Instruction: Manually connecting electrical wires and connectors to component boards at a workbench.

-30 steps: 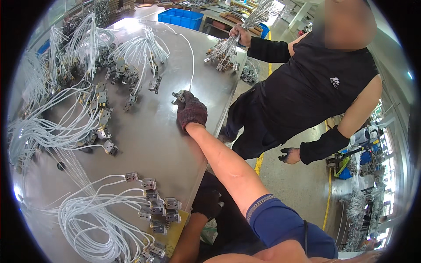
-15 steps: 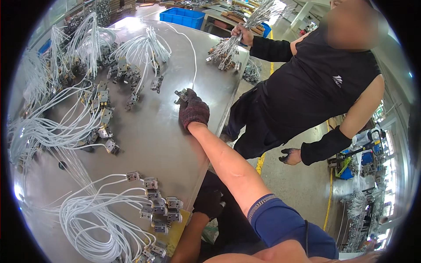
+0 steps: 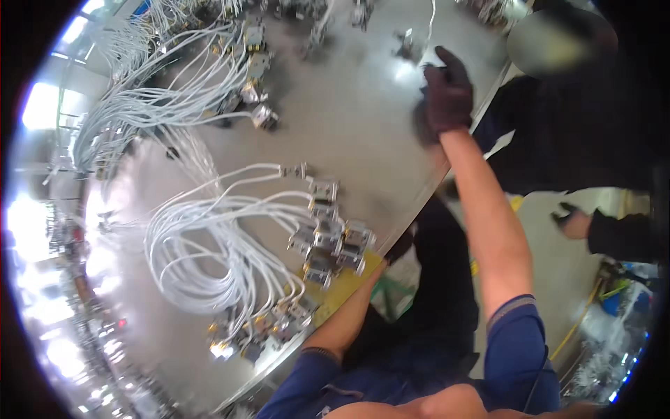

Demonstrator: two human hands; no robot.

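My right hand (image 3: 448,94), in a dark maroon glove, hovers over the metal table near its right edge. Its fingers are apart and nothing shows between them. Just beyond the fingertips lies a small metal connector (image 3: 408,45) with one white cable (image 3: 432,17) running away from it, both blurred. My left hand (image 3: 400,248), also in a dark glove, hangs low beside the table's near right edge. Its fingers are hidden. Nearest to it on the table is a cluster of metal connectors (image 3: 328,234) on a coiled bundle of white cables (image 3: 188,258).
Another cable bundle (image 3: 150,105) with metal connectors lies at the far left. More connectors sit along the far edge. A yellow board (image 3: 349,290) lies at the near corner of the metal table (image 3: 363,133). A co-worker in black (image 3: 579,133) stands close on the right.
My right hand has let go of the connector, which now lies on the table, and has drawn back from it. The view has swung left and downward.
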